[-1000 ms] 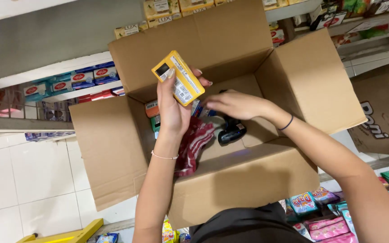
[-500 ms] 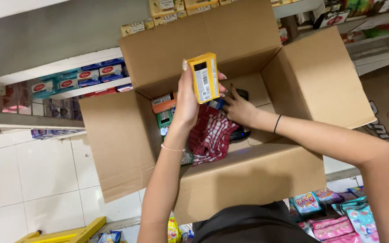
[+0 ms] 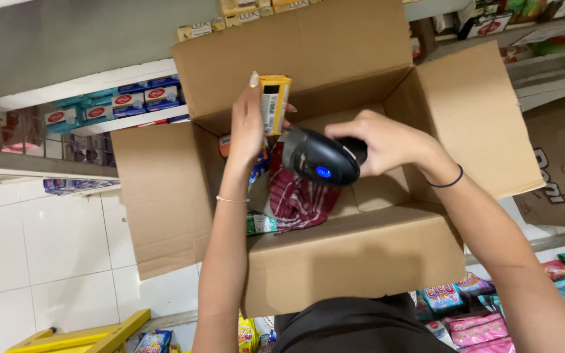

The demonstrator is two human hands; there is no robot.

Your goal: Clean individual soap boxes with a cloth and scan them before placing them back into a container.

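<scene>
I am seeing a plain brown cardboard box (image 3: 165, 196); above it a yellow packet (image 3: 274, 102) is showing beside a black scanner (image 3: 322, 157) glowing blue; inside it a red striped wrapper (image 3: 302, 196) is lying.

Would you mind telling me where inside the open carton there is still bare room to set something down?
The bare patch is the right part of the cardboard box floor, between the red striped packet and the right wall, partly under the right hand holding the black scanner. The left side is crowded with packets, below the left hand and yellow box.
</scene>
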